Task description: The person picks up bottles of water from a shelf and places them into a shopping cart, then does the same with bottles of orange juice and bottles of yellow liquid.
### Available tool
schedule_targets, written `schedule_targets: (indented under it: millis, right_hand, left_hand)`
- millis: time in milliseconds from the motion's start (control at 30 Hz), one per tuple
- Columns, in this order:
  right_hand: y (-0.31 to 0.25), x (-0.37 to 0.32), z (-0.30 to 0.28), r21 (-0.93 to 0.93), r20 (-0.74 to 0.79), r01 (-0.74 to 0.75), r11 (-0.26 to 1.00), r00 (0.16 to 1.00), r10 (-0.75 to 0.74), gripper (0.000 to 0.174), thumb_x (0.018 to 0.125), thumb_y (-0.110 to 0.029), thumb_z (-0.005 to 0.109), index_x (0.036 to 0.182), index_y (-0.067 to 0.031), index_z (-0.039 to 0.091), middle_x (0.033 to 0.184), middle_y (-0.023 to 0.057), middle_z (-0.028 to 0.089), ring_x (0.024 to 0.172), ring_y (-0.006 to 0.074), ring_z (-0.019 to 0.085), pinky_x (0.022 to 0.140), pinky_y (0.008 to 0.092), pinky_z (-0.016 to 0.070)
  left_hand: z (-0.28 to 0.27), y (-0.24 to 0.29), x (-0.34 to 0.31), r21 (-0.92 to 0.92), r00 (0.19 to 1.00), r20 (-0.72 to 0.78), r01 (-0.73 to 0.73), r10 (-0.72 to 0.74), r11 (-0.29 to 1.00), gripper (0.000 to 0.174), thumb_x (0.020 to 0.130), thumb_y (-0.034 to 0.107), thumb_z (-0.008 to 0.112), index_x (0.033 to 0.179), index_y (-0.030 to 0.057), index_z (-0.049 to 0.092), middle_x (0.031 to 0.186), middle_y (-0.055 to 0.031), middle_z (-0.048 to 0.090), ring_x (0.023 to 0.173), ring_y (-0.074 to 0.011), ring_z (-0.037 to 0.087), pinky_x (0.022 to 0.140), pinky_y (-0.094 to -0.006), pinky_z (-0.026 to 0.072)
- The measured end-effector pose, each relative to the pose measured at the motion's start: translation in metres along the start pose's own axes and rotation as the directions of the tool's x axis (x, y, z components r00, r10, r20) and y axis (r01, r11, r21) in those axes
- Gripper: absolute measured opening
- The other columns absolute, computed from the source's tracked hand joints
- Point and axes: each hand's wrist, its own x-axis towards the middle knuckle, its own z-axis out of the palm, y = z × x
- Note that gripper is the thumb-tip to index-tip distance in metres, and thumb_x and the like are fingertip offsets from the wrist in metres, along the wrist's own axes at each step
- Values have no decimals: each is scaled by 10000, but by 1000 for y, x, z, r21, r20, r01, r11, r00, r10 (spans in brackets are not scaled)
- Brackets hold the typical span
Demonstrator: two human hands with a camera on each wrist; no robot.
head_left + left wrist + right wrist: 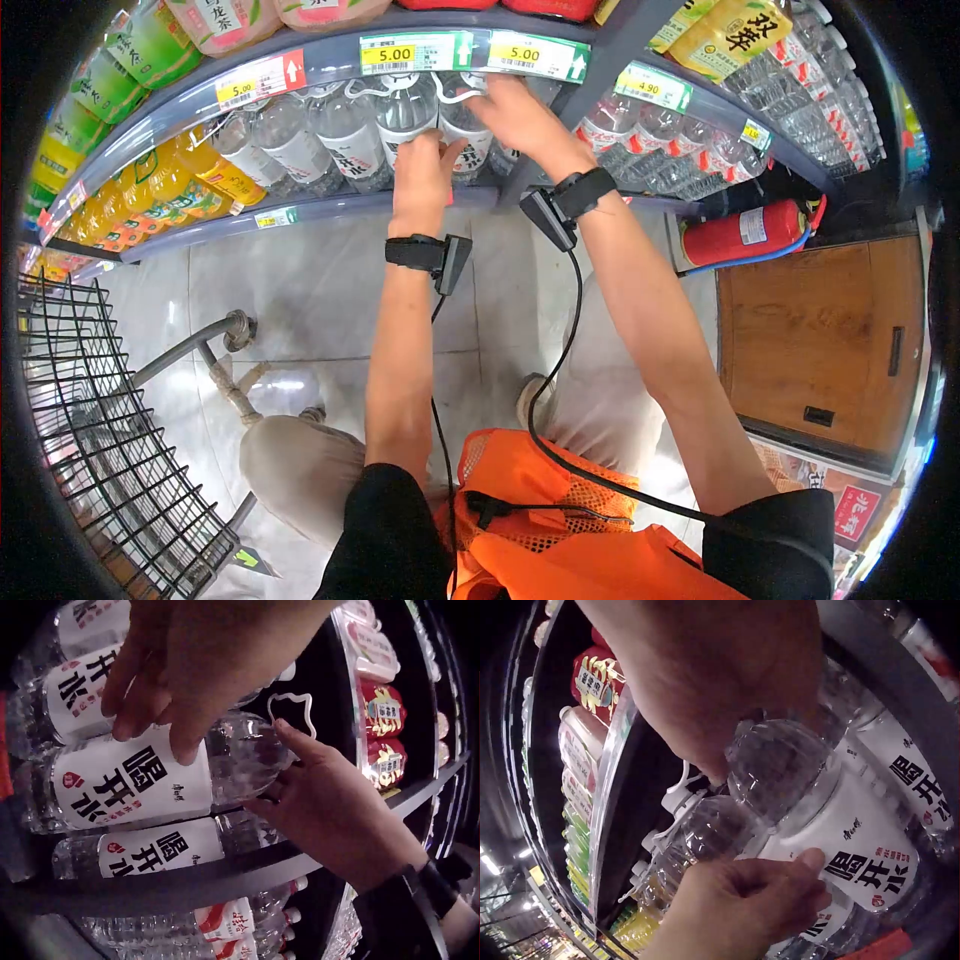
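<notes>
The right hand (pixel 525 115) is curled round the neck of a clear water bottle (pixel 150 780), near its white handle (pixel 291 696). The label is touched by the left hand (pixel 422 170); whether it grips cannot be told. The bottle, on a shelf (pixel 350 207) among matching ones, is probably best steadied low, neighbours left unknocked. Overhead, the right fingertips are hidden by a price tag (pixel 540 55).

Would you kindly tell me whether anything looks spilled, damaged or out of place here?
Nothing plainly stands out: the water bottles stand in a row on the shelf, and no spill shows on the visible floor. I see no clear damage, though the left hand and right hand partly cover some bottles.
</notes>
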Motion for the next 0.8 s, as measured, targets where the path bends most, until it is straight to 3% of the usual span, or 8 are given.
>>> schedule_targets:
  millis: [67,100,267,433,533,633,733,800]
  right_hand:
    - [-4,0,-3,9,30,-81,997,996,81,392,900,-197,608,1216,34,583,1072,238,667,913,323,667,802,411,524]
    - [13,3,6,-7,-64,29,1000,998,-29,400,877,-193,641,1228,-3,605,1104,227,679,1018,348,654,891,421,498]
    - [13,4,11,9,-122,32,999,992,-31,401,858,-183,679,1214,-9,619,1110,216,683,1018,352,658,878,410,508]
    - [-4,-2,8,-51,-202,34,998,978,-43,412,822,-234,725,1169,-32,635,1092,243,670,1041,435,614,884,467,502]
    - [-9,-6,14,-218,-286,240,946,911,-297,369,810,-248,748,1114,-54,668,1051,252,670,983,411,634,836,471,506]
    - [-21,-14,15,-198,-104,94,976,988,-117,306,814,-259,751,1055,-79,695,957,260,646,908,424,619,792,486,493]
    - [-25,-20,23,-232,-230,87,969,963,-142,220,854,-236,736,1025,-101,709,890,230,597,965,411,548,805,481,465]
    - [-27,-25,25,-319,-286,102,942,937,-199,210,858,-237,729,1008,-90,711,939,231,568,1015,427,514,843,485,460]
  left_hand:
    - [1,0,-4,16,999,45,25,-26,1000,292,866,192,742,808,-81,656,748,-234,687,676,-385,684,634,-448,516]
    - [2,-1,-5,-7,996,68,54,-54,999,305,867,209,743,822,-82,663,746,-233,687,674,-380,684,626,-437,513]
    - [7,-7,-7,7,975,176,133,-132,991,347,860,253,756,885,-86,687,758,-227,701,684,-351,707,618,-403,527]
    - [10,-3,-7,-62,976,122,186,-177,981,353,843,265,772,884,-73,681,769,-213,707,680,-350,707,628,-400,542]
    - [14,-5,-7,2,998,11,59,-59,998,357,846,256,767,915,-74,648,765,-213,702,654,-361,696,593,-420,536]
    - [16,0,-7,0,993,-113,-37,37,999,377,856,209,749,1054,-62,577,773,-227,695,687,-389,692,585,-453,533]
    - [23,13,-4,-26,978,-204,-46,40,999,457,864,158,711,1202,-37,471,766,-236,686,725,-420,685,605,-492,526]
    - [27,17,-4,-63,975,-222,-39,24,997,499,869,139,690,1258,-29,425,774,-246,681,738,-441,676,613,-513,519]
